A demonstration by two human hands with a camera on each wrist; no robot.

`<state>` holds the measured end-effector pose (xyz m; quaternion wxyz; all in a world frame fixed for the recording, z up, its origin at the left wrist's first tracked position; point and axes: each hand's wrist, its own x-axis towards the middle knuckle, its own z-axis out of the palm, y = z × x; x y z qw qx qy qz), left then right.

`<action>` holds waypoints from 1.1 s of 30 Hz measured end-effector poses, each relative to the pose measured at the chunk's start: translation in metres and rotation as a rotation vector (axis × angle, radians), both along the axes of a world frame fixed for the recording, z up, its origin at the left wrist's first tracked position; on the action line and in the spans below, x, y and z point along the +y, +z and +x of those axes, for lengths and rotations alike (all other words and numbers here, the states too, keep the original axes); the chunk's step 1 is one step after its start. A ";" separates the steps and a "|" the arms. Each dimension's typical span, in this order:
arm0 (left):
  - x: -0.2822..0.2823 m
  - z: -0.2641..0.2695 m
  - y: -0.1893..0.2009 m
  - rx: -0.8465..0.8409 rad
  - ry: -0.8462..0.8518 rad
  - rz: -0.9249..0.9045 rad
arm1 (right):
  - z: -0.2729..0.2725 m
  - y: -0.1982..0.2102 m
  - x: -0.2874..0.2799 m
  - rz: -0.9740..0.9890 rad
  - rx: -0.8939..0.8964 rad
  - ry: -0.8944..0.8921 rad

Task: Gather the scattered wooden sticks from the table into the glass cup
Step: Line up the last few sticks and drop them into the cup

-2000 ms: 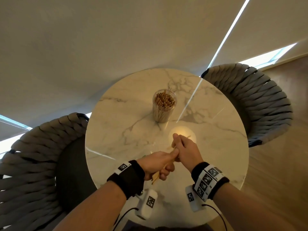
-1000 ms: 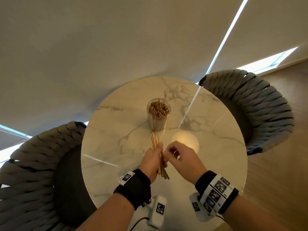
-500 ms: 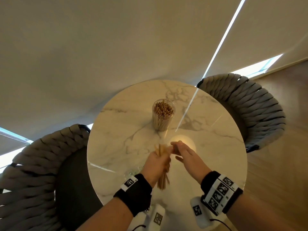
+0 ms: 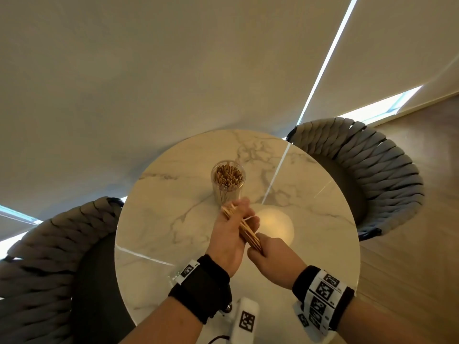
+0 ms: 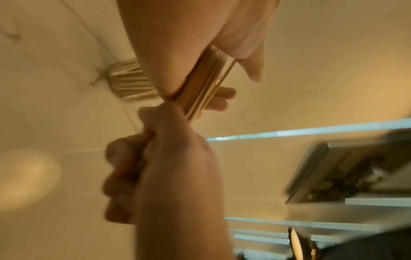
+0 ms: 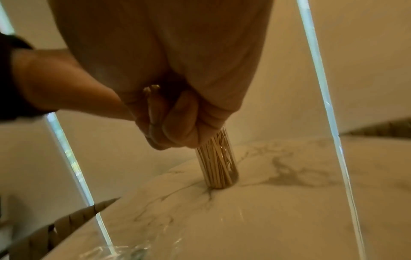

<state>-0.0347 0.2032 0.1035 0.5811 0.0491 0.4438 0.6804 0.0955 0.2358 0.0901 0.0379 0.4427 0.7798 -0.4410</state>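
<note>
A glass cup [image 4: 228, 181] packed with wooden sticks stands upright at the middle of the round marble table [image 4: 171, 214]. Just in front of it, above the table, a bundle of wooden sticks [image 4: 248, 232] slants with its far end toward the cup. My left hand [image 4: 239, 212] wraps around the bundle's upper part. My right hand [image 4: 258, 249] grips its near, lower end in a fist. The left wrist view shows the bundle [image 5: 206, 82] between both hands, the cup [image 5: 131, 82] behind. In the right wrist view, stick ends [image 6: 151, 103] poke from my curled fingers, with the cup [image 6: 217, 158] beyond.
Woven grey chairs stand at the table's left [image 4: 49, 256] and right [image 4: 372, 175]. A crumpled bit of clear plastic [image 6: 124, 249] lies near the table's front-left edge. A round patch of lamp glare [image 4: 273, 224] lies on the marble under my hands.
My right hand has dropped from the bundle's top to grip its near end. The bundle has tilted and moved toward the cup, still held by my left hand.
</note>
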 end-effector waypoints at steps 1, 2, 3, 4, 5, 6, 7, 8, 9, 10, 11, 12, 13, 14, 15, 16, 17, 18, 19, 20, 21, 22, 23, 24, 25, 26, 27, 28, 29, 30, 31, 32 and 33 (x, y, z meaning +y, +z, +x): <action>0.004 0.001 0.001 -0.042 0.064 -0.026 | 0.003 -0.001 0.003 0.023 -0.020 0.019; 0.009 0.002 0.002 -0.043 0.135 -0.064 | 0.004 -0.001 0.005 0.040 -0.030 0.041; 0.013 0.005 0.002 -0.020 0.203 -0.117 | 0.005 -0.002 0.006 0.059 -0.029 0.059; 0.018 0.008 0.003 -0.002 0.264 -0.159 | 0.005 -0.002 0.006 0.089 -0.017 0.072; 0.022 0.010 0.003 0.004 0.309 -0.187 | 0.004 -0.003 0.006 0.125 -0.003 0.074; 0.026 0.012 0.003 -0.020 0.335 -0.203 | 0.003 -0.004 0.006 0.160 0.017 0.067; 0.029 0.013 0.003 -0.063 0.340 -0.213 | 0.003 -0.006 0.006 0.179 0.037 0.057; 0.031 0.013 0.003 -0.111 0.330 -0.220 | 0.004 -0.007 0.005 0.183 0.061 0.051; 0.033 0.011 0.003 -0.153 0.315 -0.225 | 0.006 -0.008 0.004 0.176 0.080 0.055; 0.034 0.010 0.003 -0.174 0.293 -0.235 | 0.007 -0.010 0.004 0.163 0.095 0.065; 0.034 0.009 0.002 -0.174 0.278 -0.249 | 0.010 -0.010 0.004 0.139 0.104 0.067; 0.033 0.007 0.000 -0.165 0.281 -0.261 | 0.012 -0.010 0.005 0.106 0.116 0.055; 0.032 0.006 -0.001 -0.161 0.298 -0.264 | 0.014 -0.009 0.006 0.065 0.129 0.022; 0.031 0.005 -0.002 -0.162 0.315 -0.264 | 0.015 -0.009 0.007 0.022 0.141 -0.020; 0.031 0.006 -0.003 -0.161 0.318 -0.259 | 0.016 -0.010 0.007 -0.018 0.146 -0.058; 0.031 0.009 -0.004 -0.152 0.305 -0.245 | 0.016 -0.011 0.009 -0.048 0.143 -0.081; 0.030 0.014 -0.003 -0.127 0.281 -0.230 | 0.016 -0.013 0.009 -0.075 0.132 -0.094; 0.029 0.019 -0.002 -0.086 0.252 -0.214 | 0.015 -0.015 0.010 -0.103 0.124 -0.099; 0.028 0.025 -0.003 -0.023 0.224 -0.202 | 0.014 -0.016 0.008 -0.144 0.132 -0.103; 0.027 0.030 -0.001 0.052 0.206 -0.192 | 0.013 -0.017 0.006 -0.204 0.161 -0.113; 0.025 0.031 0.001 0.120 0.204 -0.183 | 0.014 -0.018 0.004 -0.286 0.209 -0.133; 0.025 0.030 0.006 0.167 0.216 -0.177 | 0.016 -0.019 0.002 -0.371 0.254 -0.160; 0.026 0.026 0.011 0.186 0.239 -0.164 | 0.018 -0.019 0.001 -0.432 0.278 -0.179; 0.026 0.020 0.017 0.189 0.266 -0.141 | 0.021 -0.020 0.001 -0.458 0.271 -0.178; 0.028 0.013 0.024 0.189 0.289 -0.110 | 0.025 -0.024 0.002 -0.450 0.234 -0.162; 0.030 0.008 0.029 0.190 0.301 -0.078 | 0.028 -0.027 0.003 -0.429 0.188 -0.139; 0.031 0.007 0.032 0.189 0.299 -0.043 | 0.030 -0.029 0.004 -0.409 0.151 -0.119; 0.031 0.009 0.034 0.191 0.275 -0.008 | 0.029 -0.029 0.004 -0.394 0.126 -0.107; 0.030 0.015 0.034 0.195 0.228 0.018 | 0.026 -0.028 0.004 -0.380 0.123 -0.108; 0.028 0.024 0.033 0.210 0.165 0.028 | 0.022 -0.027 0.004 -0.386 0.145 -0.136; 0.026 0.034 0.030 0.238 0.109 0.025 | 0.016 -0.027 0.004 -0.409 0.182 -0.199; 0.024 0.042 0.027 0.262 0.074 0.011 | 0.012 -0.026 0.004 -0.413 0.192 -0.254; 0.023 0.046 0.025 0.274 0.063 -0.005 | 0.009 -0.023 0.004 -0.397 0.179 -0.271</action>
